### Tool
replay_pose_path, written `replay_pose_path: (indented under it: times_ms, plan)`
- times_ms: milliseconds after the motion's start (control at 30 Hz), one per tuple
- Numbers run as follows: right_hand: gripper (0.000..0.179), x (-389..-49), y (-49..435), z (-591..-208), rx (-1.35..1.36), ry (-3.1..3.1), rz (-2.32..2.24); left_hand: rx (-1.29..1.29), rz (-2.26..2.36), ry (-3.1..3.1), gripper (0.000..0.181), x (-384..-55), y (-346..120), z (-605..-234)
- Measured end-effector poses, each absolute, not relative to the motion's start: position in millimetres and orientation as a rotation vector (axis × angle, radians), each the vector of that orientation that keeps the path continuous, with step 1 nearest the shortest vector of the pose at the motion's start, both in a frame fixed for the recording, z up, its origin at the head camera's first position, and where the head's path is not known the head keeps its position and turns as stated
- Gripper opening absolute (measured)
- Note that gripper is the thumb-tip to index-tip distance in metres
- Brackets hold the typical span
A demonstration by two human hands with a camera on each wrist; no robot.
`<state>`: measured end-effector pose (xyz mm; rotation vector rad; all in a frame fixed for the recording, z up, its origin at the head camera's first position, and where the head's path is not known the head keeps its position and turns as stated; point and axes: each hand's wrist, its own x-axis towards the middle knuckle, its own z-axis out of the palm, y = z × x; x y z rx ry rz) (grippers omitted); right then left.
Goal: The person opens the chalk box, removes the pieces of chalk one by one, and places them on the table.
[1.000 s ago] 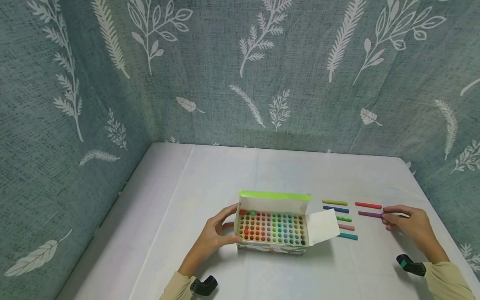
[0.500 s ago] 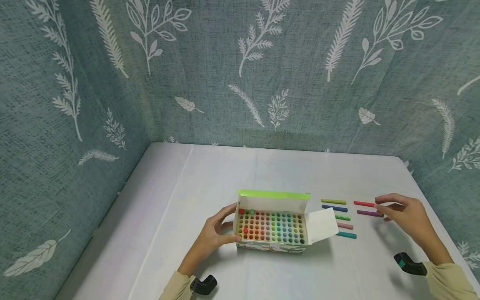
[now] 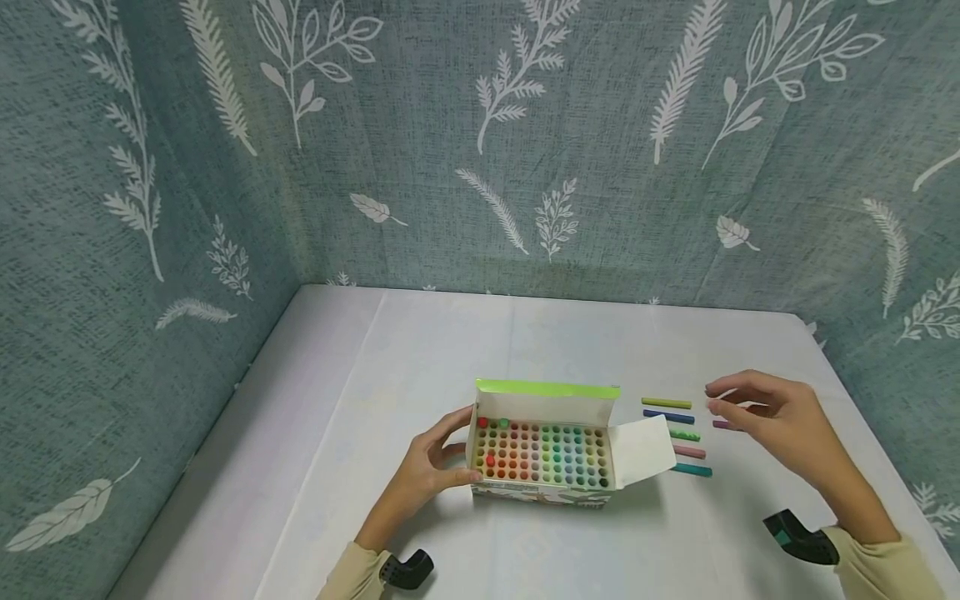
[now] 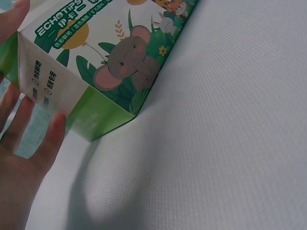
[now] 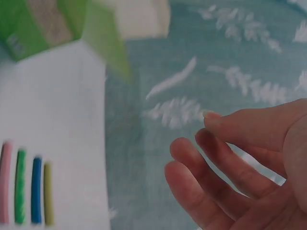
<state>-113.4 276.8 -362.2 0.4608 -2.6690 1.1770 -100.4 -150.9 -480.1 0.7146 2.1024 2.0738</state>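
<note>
My left hand [image 3: 429,467] grips the left end of an open cardboard box [image 3: 540,495], thumb at the front corner and fingers at the far side. The left wrist view shows an elephant print on the box [image 4: 122,62] and fingers [image 4: 48,139] against its end. Inside is a grid of round holes; two red tips and a green one show in it. My right hand [image 3: 776,417] hovers over the slim coloured sticks, its thumb and forefinger close together with nothing seen between them. Under it the end of a purple stick [image 3: 726,425] shows; the red stick is hidden.
Left of the right hand lie an olive stick [image 3: 666,403], a blue stick [image 3: 667,416], a speckled green stick [image 3: 685,435], a pink stick [image 3: 690,452] and a teal stick [image 3: 692,470]. The box's side flap [image 3: 643,452] juts toward them. Patterned cloth [image 3: 450,150] surrounds the white table [image 3: 390,358].
My right hand has lifted off the purple stick and moved left, over where the red stick lay; that stick has gone out of sight. The left hand and the box stay put.
</note>
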Motion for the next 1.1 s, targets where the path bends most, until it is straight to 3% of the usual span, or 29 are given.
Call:
replay_pose_path:
  times_ms: [400,1100]
  plan:
    - [0.027,-104,221,-347,0.839,-2.551,1.245,0.732,2.051,2.129,0.078,-103,-152,-483]
    - [0.023,-106,137,-373,1.175,-2.499,1.336,0.714,2.049,2.136,0.080,-101,-151,-481]
